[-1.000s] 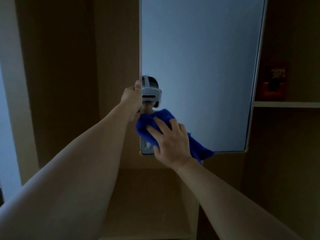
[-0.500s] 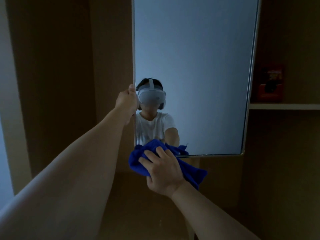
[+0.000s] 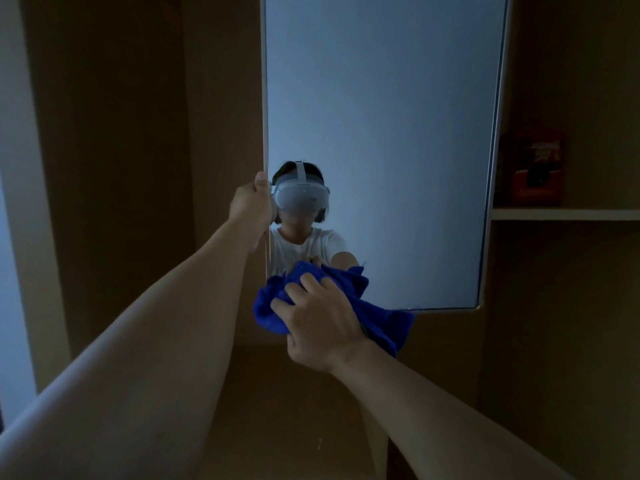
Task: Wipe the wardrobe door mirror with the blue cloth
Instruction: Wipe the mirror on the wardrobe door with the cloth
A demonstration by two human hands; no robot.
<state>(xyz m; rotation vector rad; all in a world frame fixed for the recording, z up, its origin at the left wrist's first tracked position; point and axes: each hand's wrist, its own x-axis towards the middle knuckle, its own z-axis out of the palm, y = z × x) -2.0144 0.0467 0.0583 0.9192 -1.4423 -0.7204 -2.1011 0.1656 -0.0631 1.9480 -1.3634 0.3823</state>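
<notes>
L hand (image 3: 250, 202) grips mirror (image 3: 381, 133) edge, R hand (image 3: 322, 327) clutches cloth (image 3: 381, 317)

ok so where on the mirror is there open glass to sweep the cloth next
Free: the wide glass of the mirror above and right of the blue cloth, up to its right edge. Crowded: the lower-left corner, where the right hand presses the cloth, and the left edge, which the left hand grips.

free: mirror (image 3: 381, 133) glass bare above and right of the right hand (image 3: 322, 327) | blocked left: left hand (image 3: 251, 202) gripping the door edge | right: mirror frame, then shelf (image 3: 564, 214) with a red box (image 3: 535, 169) | below: open wardrobe interior
</notes>
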